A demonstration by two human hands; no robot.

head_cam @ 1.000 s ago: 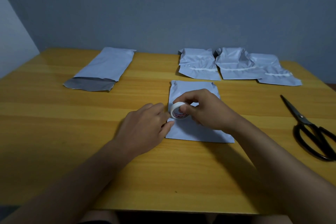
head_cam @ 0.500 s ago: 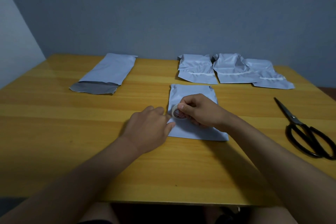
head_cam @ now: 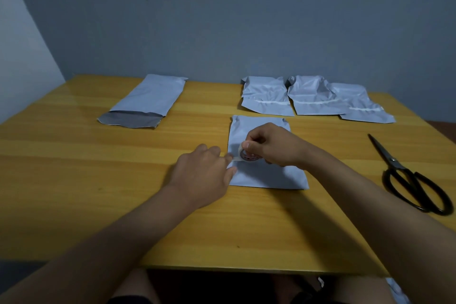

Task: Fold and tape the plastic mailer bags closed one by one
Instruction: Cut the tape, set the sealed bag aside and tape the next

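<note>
A folded grey mailer bag (head_cam: pixel 271 176) lies flat in the middle of the wooden table (head_cam: pixel 86 180). My right hand (head_cam: pixel 274 145) grips a small white tape roll (head_cam: pixel 246 155) standing on edge on the bag's left half. A short strip runs from the roll toward the bag's left edge. My left hand (head_cam: pixel 202 175) sits at that edge, its fingertips pinching the strip's loose end and its thumb on the bag. An unfolded mailer (head_cam: pixel 153 96) with its dark flap open lies at the back left.
Three folded, taped mailers (head_cam: pixel 266 99) (head_cam: pixel 311 96) (head_cam: pixel 362 108) lie in an overlapping row at the back right. Black scissors (head_cam: pixel 407 180) rest near the right edge, blades pointing away. A grey wall stands behind the table.
My right hand lowered the tape roll onto the bag and shifted it slightly right. A short strip now shows between the roll and my left fingertips. The camera view tilted up.
</note>
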